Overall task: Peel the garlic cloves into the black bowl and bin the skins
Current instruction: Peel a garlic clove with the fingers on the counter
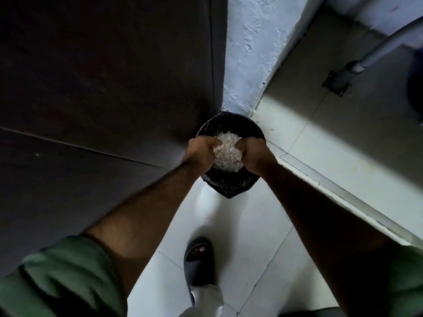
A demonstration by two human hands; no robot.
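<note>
So the biggest thing here is the dark door (103,88) on the left, with a rough pale blue wall (249,53) next to it and a white tiled floor (240,236) underneath. Wedged right in that corner is the bin (229,186), lined with a black bag. There's also a grey pipe (357,62) running off to the right over the step, and a foot in a dark slipper (199,259) planted just behind the bin.

Both arms are stretched out over the bin. The left hand (201,152) and right hand (254,156) are both curled in, fingers bunched, holding a big wad of garlic skins (226,154) between them, right above the bin's opening. Whether the pile is fully held or partly resting in the bin already, I can't tell from this angle. No black bowl or cloves in view, so this looks like the dumping part at the end.

What could go wrong: those skins are papery and light, so if the hands open too high they'll probably drift and land on the floor instead of in the bag. The bin mouth is barely wider than the two hands together, so bits spilling over the edge seems likely. Skins also cling to damp fingers, so some could get carried away.
</note>
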